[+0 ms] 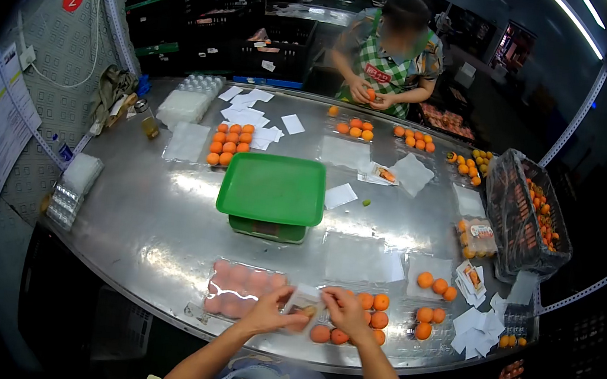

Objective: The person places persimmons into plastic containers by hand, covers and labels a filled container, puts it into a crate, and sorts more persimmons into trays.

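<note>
Both hands on one small printed card point(303, 302), above the near part of the metal table point(141, 235). Left hand point(268, 316) pinches it at the lower left, right hand point(346, 316) has its fingertips at the upper right edge (exact finger contact is blurred). Just left of the grip: covered clear pack point(238, 287) of orange fruit. Just right: rows of bare orange fruit point(378, 319), partly behind the right hand. Further right: loose pile of white slips point(476, 335). Beyond the grip, slightly left: green scale point(271, 193).
</note>
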Demonstrator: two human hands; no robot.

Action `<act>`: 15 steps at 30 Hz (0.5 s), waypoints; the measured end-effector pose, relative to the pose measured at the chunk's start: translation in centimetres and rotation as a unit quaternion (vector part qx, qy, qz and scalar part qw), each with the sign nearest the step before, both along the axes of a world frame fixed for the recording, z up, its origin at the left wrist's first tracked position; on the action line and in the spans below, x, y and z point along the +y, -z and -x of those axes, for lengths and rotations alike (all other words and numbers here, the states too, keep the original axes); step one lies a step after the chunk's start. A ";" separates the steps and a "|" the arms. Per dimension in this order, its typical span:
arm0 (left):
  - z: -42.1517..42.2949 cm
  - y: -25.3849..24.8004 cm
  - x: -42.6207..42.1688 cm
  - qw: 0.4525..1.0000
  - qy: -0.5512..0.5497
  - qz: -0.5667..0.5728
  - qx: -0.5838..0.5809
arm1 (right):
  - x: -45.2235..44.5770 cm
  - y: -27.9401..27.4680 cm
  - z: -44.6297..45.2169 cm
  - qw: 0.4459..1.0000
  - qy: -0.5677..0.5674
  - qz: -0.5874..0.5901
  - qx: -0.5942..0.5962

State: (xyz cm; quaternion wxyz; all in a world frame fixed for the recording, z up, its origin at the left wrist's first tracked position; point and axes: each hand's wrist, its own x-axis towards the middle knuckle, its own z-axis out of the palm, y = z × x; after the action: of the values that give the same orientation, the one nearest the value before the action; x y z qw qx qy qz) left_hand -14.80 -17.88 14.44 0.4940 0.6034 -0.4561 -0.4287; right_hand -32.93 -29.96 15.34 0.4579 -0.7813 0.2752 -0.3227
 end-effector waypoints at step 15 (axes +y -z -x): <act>-6.6 1.7 7.8 0.991 -0.123 -0.022 0.043 | 9.1 -0.9 -12.5 0.945 0.021 0.325 0.007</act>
State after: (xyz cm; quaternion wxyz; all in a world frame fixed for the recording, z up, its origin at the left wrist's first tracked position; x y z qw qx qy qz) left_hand -8.24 -10.12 12.76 0.5487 0.6468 -0.3473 -0.4001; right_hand -20.39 -20.84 16.25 0.1700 -0.8839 0.1751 -0.3989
